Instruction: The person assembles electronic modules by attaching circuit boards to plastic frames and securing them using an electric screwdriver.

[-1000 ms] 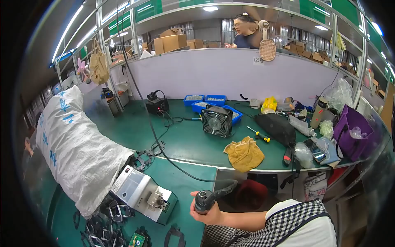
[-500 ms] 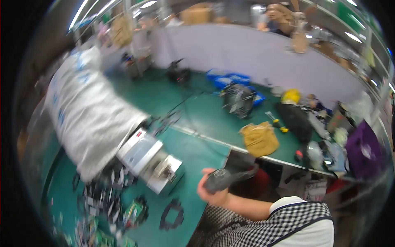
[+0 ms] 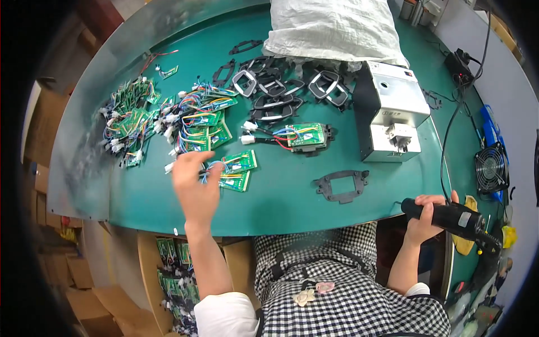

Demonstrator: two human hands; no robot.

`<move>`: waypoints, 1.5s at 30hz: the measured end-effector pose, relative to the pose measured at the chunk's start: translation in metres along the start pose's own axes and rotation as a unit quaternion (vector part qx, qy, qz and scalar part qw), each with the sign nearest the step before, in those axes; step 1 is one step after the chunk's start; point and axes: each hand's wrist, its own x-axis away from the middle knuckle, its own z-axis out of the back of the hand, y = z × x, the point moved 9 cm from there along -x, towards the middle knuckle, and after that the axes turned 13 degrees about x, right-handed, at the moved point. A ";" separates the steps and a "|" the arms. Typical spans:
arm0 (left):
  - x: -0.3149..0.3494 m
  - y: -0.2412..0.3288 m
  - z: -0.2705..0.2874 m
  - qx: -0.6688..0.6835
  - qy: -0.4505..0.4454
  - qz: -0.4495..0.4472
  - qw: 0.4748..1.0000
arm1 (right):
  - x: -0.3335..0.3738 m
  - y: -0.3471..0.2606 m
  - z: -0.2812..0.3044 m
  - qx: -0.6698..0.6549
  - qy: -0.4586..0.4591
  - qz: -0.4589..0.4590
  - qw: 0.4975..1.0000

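My left hand (image 3: 195, 182) hovers at the small green circuit boards (image 3: 240, 162) with coloured wires, thumb and forefinger apart beside them. Nothing shows between those fingertips; the other fingers are partly hidden. My right hand (image 3: 424, 224) is wrapped round a black electric screwdriver (image 3: 449, 218), its thin bit pointing left over the table edge. Left of that bit, a flat black plastic frame (image 3: 341, 186) lies alone on the green table. Farther back, another circuit board (image 3: 306, 135) sits on a black frame, its wires and white connectors stretching left.
Piles of wired boards (image 3: 132, 118) lie at the left. Black and silver bezels (image 3: 275, 104) are heaped before a white sack (image 3: 337, 28). A metal machine (image 3: 396, 112) stands right of them, with a hanging cable (image 3: 446, 151) beyond. Below the table, a box (image 3: 154, 281) holds more boards.
The view has swung from the right-hand bench to the table before me. My left hand has come into view over the boards. The screwdriver remains in my right hand.
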 end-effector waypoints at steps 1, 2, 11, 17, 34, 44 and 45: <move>-0.002 -0.006 -0.011 0.004 -0.003 0.000 1.000 | -0.001 0.001 0.000 0.002 -0.010 -0.002 1.000; -0.005 -0.016 -0.032 -0.025 -0.077 0.031 0.996 | -0.004 0.000 -0.002 0.002 -0.021 -0.003 1.000; 0.004 -0.067 -0.109 -0.129 -0.396 0.105 0.903 | -0.027 0.015 -0.020 0.000 -0.099 -0.085 0.991; -0.013 -0.062 -0.063 0.176 -0.155 0.180 0.955 | -0.089 -0.033 -0.041 -0.178 -0.022 0.027 0.983; 0.006 0.079 -0.094 0.176 -0.194 0.025 0.965 | -0.110 -0.003 -0.126 -0.126 -0.375 0.021 0.918; 0.041 0.121 -0.181 0.126 -0.293 0.018 0.948 | -0.060 0.005 -0.096 -0.187 -0.129 -0.108 0.968; 0.042 0.121 -0.184 0.127 -0.294 0.020 0.947 | -0.053 0.006 -0.098 -0.187 -0.129 -0.110 0.968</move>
